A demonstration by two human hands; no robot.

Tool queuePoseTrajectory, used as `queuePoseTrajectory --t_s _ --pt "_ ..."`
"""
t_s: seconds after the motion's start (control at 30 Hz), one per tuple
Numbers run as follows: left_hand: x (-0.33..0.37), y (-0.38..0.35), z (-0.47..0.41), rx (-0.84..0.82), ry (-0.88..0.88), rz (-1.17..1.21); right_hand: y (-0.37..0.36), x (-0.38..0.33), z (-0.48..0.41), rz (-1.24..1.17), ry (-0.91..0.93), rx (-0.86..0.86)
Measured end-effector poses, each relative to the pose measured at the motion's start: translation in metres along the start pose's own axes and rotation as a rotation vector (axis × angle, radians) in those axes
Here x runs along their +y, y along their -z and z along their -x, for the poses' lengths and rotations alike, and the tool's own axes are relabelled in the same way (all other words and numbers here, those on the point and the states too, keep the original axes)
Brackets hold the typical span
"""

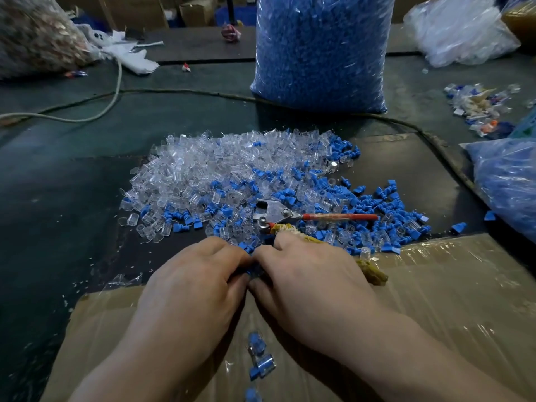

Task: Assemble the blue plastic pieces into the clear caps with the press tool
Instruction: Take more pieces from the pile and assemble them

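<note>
A heap of clear caps (208, 169) mixed with blue plastic pieces (385, 210) covers the middle of the table. The press tool (278, 216), metal jaws with one red handle and one rag-wrapped handle, lies on the heap. My right hand (307, 274) lies over the wrapped handle, fingers curled. My left hand (200, 280) meets it fingertip to fingertip, and between them small blue pieces (250, 253) show, pinched; the hands hide most of them. Assembled blue-in-clear parts (259, 361) lie on the cardboard below my wrists.
A tall bag of blue pieces (319, 50) stands behind the heap. Another blue bag (510, 184) sits at right, clear bags (461, 33) at back right. Taped cardboard (435, 300) covers the near edge. Cables (116, 82) cross the dark table.
</note>
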State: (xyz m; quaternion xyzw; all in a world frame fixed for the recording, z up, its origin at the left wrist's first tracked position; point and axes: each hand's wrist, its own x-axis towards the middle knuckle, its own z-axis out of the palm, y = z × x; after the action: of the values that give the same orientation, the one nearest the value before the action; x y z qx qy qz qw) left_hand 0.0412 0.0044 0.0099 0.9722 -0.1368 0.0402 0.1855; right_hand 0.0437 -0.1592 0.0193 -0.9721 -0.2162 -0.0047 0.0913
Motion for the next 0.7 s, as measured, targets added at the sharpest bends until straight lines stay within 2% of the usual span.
queuePoseTrajectory --t_s 0.17,0.23,0.33,0.47,0.7 --pt "0.000 0.000 0.001 0.004 -0.013 -0.001 0.001 0.003 0.003 -0.074 0.034 0.019" --pt "-0.002 -0.003 0.001 0.056 0.026 0.033 0.000 0.004 0.005 -0.108 0.036 0.055" --pt "-0.003 -0.008 0.002 0.185 0.107 0.226 0.001 0.006 0.006 -0.225 0.007 0.119" --pt "0.003 -0.008 0.004 0.299 0.120 0.491 0.003 0.008 0.005 -0.442 -0.073 0.159" --pt "0.002 -0.010 0.004 0.194 0.102 0.310 0.001 0.011 0.006 -0.513 -0.123 0.179"
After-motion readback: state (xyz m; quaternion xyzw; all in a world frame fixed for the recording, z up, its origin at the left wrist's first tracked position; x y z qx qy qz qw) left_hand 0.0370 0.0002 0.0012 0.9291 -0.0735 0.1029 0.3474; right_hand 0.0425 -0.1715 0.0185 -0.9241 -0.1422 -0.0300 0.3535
